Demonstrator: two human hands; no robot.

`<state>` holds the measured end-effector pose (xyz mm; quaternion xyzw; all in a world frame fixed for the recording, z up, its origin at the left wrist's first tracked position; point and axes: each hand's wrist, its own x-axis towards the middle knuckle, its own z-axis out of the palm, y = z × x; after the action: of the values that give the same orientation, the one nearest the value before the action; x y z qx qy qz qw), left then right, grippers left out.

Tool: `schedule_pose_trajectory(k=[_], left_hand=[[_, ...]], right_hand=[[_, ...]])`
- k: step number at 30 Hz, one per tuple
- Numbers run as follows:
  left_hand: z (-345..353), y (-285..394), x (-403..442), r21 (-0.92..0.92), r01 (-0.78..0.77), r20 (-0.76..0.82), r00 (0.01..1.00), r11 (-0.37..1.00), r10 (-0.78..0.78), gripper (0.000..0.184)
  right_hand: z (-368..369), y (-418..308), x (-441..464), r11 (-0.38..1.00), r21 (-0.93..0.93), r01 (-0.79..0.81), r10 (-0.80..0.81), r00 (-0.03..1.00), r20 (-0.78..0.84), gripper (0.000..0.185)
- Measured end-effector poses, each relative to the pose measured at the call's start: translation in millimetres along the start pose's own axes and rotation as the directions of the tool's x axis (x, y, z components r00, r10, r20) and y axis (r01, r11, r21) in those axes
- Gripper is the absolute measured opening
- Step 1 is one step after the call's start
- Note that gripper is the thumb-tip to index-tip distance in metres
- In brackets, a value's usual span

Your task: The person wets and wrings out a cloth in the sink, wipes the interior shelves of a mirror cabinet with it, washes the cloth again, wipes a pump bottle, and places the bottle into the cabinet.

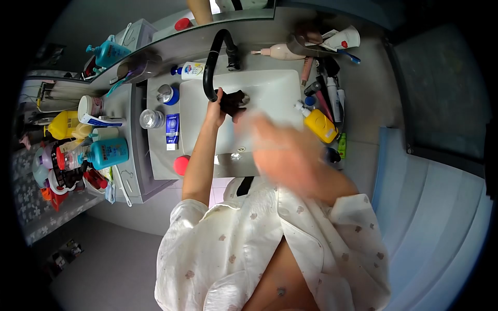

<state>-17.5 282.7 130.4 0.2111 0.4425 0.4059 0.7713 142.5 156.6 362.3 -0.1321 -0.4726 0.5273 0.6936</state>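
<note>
Over the white sink (280, 90), my left hand (216, 110) is closed around a dark brown, soft-looking item (232, 102). The item lies directly below the end of the black faucet (212, 57), and a small pale patch shows beside it. Its exact kind cannot be made out. My right hand (282, 147) is smeared by motion above the front right part of the basin, with its fingertips near the brown item. Whether its fingers hold anything is hidden by the blur.
Left of the sink stand a pump bottle (193, 71), a clear jar (152, 119), a blue tube (173, 129) and a red round object (181, 165). A yellow bottle (320, 125) and several cosmetics crowd the right side. A mirror (155, 31) borders the back.
</note>
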Motion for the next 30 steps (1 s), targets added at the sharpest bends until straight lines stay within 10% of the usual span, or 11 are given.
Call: schedule_pose_trajectory(k=[2, 3, 5, 7, 10, 18, 22, 24, 25, 27, 30], left_hand=[[2, -1, 2, -0.013, -0.106, -0.048, 0.993, 0.994, 0.105, 0.024], [5, 4, -4, 0.009, -0.105, -0.034, 0.994, 0.994, 0.105, 0.025], [29, 11, -20, -0.076, -0.142, -0.147, 0.981, 0.987, 0.129, 0.025], [20, -2, -9, -0.104, -0.164, -0.125, 0.981, 0.981, 0.151, 0.024], [-5, -16, 4, 0.522, -0.263, -0.228, 0.874, 0.811, 0.43, 0.027], [-18, -1, -21, -0.049, -0.134, -0.107, 0.986, 0.99, 0.128, 0.033], [-6, -4, -12, 0.291, -0.169, -0.234, 0.942, 0.942, 0.242, 0.023], [3, 1, -11, 0.892, -0.145, -0.093, 0.867, 0.428, 0.489, 0.021], [3, 1, -12, 0.892, -0.146, -0.092, 0.869, 0.429, 0.486, 0.021], [4, -1, -15, 0.904, -0.402, 0.413, 0.728, -0.148, 0.547, 0.023], [5, 15, -26, 0.832, -0.513, 0.534, 0.642, -0.21, 0.551, 0.031]], right_hand=[[-26, 59, 13, 0.899, 0.013, -0.438, 0.397, 0.801, -0.448, 0.026], [-39, 99, 13, 0.774, 0.181, -0.607, 0.499, 0.408, -0.764, 0.033], [-79, 145, 3, 0.43, 0.466, -0.773, 0.737, 0.003, -0.676, 0.04], [-85, 175, -2, 0.383, 0.542, -0.748, 0.862, 0.079, -0.5, 0.042], [-103, 246, -24, 0.406, 0.648, -0.644, 0.902, 0.167, -0.399, 0.031], [-92, 280, -27, 0.401, 0.71, -0.579, 0.914, 0.202, -0.352, 0.023], [-105, 275, -35, 0.375, 0.706, -0.601, 0.927, 0.228, -0.298, 0.043], [-112, 276, -39, 0.312, 0.656, -0.687, 0.93, 0.081, -0.358, 0.058], [-107, 262, -34, 0.314, 0.656, -0.686, 0.929, 0.08, -0.361, 0.058], [-98, 235, -26, 0.33, 0.709, -0.624, 0.944, 0.23, -0.237, 0.063], [-113, 242, -27, 0.26, 0.771, -0.581, 0.961, 0.237, -0.145, 0.064]])
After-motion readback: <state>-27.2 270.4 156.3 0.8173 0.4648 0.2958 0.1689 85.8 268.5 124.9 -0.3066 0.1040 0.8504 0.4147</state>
